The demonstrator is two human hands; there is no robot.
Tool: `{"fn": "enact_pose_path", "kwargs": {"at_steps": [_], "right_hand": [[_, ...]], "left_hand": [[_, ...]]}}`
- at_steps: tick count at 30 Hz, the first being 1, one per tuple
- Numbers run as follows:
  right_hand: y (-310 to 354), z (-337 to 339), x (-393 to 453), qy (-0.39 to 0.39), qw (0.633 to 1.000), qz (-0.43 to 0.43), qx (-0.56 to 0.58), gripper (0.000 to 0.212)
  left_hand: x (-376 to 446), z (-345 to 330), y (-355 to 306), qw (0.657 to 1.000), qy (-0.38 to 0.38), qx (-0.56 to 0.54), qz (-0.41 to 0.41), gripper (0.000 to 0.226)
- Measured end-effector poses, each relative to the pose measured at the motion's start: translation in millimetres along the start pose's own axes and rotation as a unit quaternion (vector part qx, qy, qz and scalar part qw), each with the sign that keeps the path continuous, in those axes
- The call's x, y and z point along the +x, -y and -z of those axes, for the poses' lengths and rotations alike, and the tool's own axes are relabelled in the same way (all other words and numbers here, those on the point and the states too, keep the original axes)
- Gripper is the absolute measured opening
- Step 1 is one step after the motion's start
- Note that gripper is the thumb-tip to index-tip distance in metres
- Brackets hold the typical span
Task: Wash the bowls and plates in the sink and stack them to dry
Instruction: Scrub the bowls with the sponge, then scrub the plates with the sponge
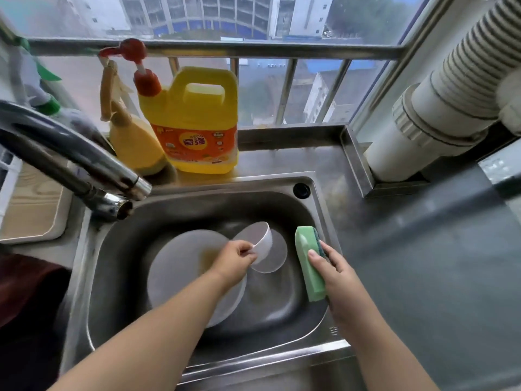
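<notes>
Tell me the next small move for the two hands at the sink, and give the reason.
Probably bring the green sponge in the right hand over to the small white bowl. The left hand pinches the bowl's rim above the sink, and the sponge is beside it, not touching.

Home kitchen, steel sink (93, 249), detergent jug (194, 122)

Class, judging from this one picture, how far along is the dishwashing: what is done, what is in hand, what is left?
Done: nothing visibly; no washed dishes stacked anywhere in view. In hand: the left hand pinches the rim of a small white bowl over the sink, and the right hand holds a green sponge. Left: the large plate and a smaller dish lie in the basin; no water runs from the tap.
</notes>
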State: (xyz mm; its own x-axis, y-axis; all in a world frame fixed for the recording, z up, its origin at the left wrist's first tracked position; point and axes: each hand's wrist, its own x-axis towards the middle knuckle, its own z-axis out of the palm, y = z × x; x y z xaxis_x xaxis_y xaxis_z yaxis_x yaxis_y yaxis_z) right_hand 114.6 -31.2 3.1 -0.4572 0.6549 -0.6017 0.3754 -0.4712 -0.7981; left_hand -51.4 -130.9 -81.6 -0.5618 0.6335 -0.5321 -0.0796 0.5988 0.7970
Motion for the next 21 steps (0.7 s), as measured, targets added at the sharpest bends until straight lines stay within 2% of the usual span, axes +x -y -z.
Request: {"fn": "enact_pose_path", "kwargs": {"at_steps": [6, 11, 13, 16, 21], "right_hand": [[-7.3, -2.7, 17.8, 0.008, 0.999, -0.012, 0.035, 0.037], [-6.0, -6.3, 20.4, 0.019, 0.999, -0.008, 0.036, 0.030], [-6.6, -5.8, 21.8, 0.019, 0.999, -0.010, 0.042, 0.036], [-7.7, -4.6, 24.6, 0.023, 0.999, -0.019, 0.044, 0.050], [-14.2, -11.3, 32.1, 0.029, 0.998, -0.038, 0.032, 0.040]], "left_hand": [[29.0, -30.5, 8.4, 0.988, -0.027, 0.144, -0.039, 0.010], [33.6, -38.6, 19.3, 0.975, 0.006, 0.219, -0.034, 0.012], [34.1, -40.0, 24.1, 0.972, 0.011, 0.233, -0.026, 0.013], [36.5, -40.6, 29.9, 0.979, 0.009, 0.202, -0.003, 0.012], [31.7, -36.1, 25.1, 0.998, -0.016, 0.059, 0.009, 0.014]]}}
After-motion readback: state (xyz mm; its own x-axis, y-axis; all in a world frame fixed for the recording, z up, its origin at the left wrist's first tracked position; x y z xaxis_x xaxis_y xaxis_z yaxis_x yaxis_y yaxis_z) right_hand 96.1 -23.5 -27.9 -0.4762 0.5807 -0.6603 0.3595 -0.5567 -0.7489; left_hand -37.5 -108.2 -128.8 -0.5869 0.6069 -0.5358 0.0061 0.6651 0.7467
